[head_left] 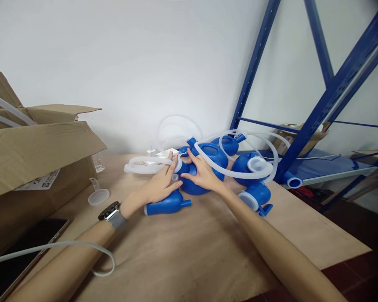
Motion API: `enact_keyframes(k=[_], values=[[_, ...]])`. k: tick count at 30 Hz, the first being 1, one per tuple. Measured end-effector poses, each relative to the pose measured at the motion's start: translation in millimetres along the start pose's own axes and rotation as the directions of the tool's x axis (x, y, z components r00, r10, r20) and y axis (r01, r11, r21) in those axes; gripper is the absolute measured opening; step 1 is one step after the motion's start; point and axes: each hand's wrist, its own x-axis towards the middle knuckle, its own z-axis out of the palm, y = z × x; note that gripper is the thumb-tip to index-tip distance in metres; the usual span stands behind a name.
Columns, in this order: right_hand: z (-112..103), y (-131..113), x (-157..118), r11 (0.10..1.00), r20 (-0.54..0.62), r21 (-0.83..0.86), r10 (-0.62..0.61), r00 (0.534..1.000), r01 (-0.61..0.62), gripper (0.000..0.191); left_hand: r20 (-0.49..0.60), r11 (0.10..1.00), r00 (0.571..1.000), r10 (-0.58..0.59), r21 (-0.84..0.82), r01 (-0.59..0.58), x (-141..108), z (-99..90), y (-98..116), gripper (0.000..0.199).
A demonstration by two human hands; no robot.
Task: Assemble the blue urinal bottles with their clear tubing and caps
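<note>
A pale wooden surface stands against a plain white wall. Nearest, at lower left, a thin white cable loops over the left forearm, and a dark-screened device lies beside an open cardboard box. The left wrist wears a watch with a metal band.

Farther in, a small blue bottle lies on its side beneath the left hand. Left of it sits a translucent scoop. Both hands are at a blue jug in the middle of the surface: the left has its fingers and thumb spread by the neck, near the end of a white tube; the right hand has thumb and forefinger wide apart over the jug's body. How firmly either presses cannot be told.

To the right, a blue container with a white base lies tipped over, and a pale corrugated hose curves across more blue containers. Behind the jug, near the wall, stands a white adapter. Beyond, at right, a blue metal rack carries a carton.
</note>
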Motion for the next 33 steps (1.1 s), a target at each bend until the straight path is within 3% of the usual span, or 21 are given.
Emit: enact_keyframes(k=[4, 10, 18, 22, 28, 33], values=[[-9.2, 1.8, 3.6, 0.996, 0.025, 0.067, 0.058, 0.998, -0.059, 0.101, -0.049, 1.000, 0.999, 0.008, -0.024, -0.009, 1.7, -5.5, -0.2, 0.078], [-28.8, -2.2, 20.3, 0.985, 0.113, 0.046, 0.162, 0.980, -0.168, 0.056, -0.138, 0.999, 0.990, 0.041, -0.019, -0.044, 3.4, -11.2, -2.9, 0.074], [-14.4, -2.0, 19.5, 0.975, -0.053, 0.149, 0.176, 0.983, -0.166, 0.022, -0.160, 0.997, 0.984, 0.072, -0.007, -0.075, 3.7, -8.7, -6.5, 0.069], [-16.2, 0.6, 14.0, 0.963, -0.069, 0.211, 0.183, 0.981, -0.165, 0.019, -0.163, 0.998, 0.984, 0.068, -0.007, -0.070, 4.0, -8.3, -6.5, 0.070], [-28.3, -0.1, 12.7, 0.963, 0.064, 0.251, 0.088, 0.994, -0.101, 0.024, -0.173, 0.999, 0.984, 0.042, -0.001, -0.043, 3.6, -9.8, -4.0, 0.072], [-29.3, -2.7, 11.8, 0.968, 0.055, 0.235, 0.076, 0.996, -0.086, 0.023, -0.194, 0.998, 0.979, 0.062, -0.009, -0.065, 4.8, -8.7, -5.4, 0.071]])
